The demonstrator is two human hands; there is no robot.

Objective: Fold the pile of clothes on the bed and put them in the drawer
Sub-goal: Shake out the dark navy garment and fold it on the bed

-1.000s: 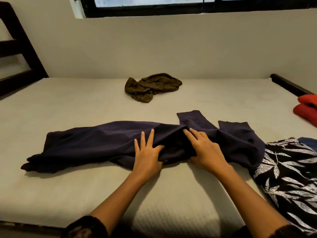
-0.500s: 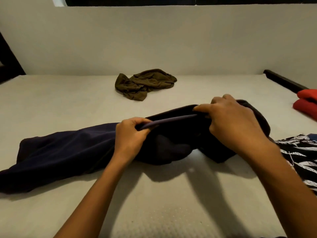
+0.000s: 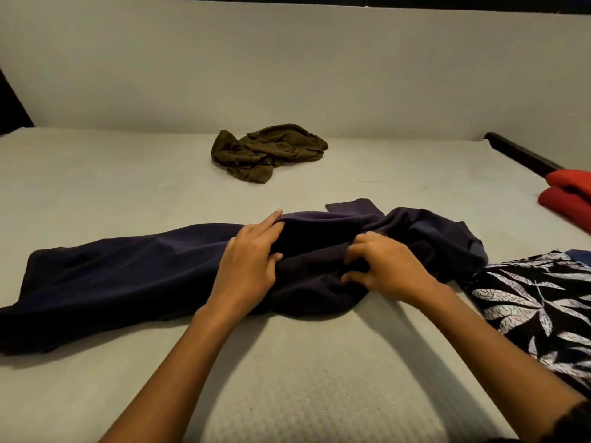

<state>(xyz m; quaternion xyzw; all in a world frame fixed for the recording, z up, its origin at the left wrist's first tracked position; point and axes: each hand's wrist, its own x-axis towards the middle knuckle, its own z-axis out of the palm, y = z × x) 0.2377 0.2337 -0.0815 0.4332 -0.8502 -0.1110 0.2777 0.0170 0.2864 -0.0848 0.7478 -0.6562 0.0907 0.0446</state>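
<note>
Both hands are working at the centre of the frame: the left hand (image 3: 248, 266) is gripping a raised fold of the dark navy garment (image 3: 134, 270), thumb tucked under the cloth and fingers laid over its upper edge, while the right hand (image 3: 385, 266) is curling its fingers down into the bunched fabric just beside it, pinching a gather of the same piece. That garment is lying across the middle of the bed (image 3: 287, 378), one long part stretching flat toward the lower left of the frame and the rest heaped in loose folds toward the right — so, judging by its shape, the fold is only getting started and no clean rectangle is forming yet. At the right edge, touching the navy heap, a black cloth with a white leaf print (image 3: 540, 308) is sitting spread and apparently unfolded, with a sliver of blue fabric (image 3: 580, 252) peeking out behind it. Farther up the right edge, red fabric (image 3: 567, 199) is resting in what looks like a neat stack — possibly already folded, though too little is showing to be sure. Farthest back, at upper centre near the wall (image 3: 287, 75), an olive-brown garment (image 3: 268, 151) is lying crumpled and is clearly waiting its turn. No drawer is showing anywhere, so most of the folding and all of the putting away appear to be left.
</note>
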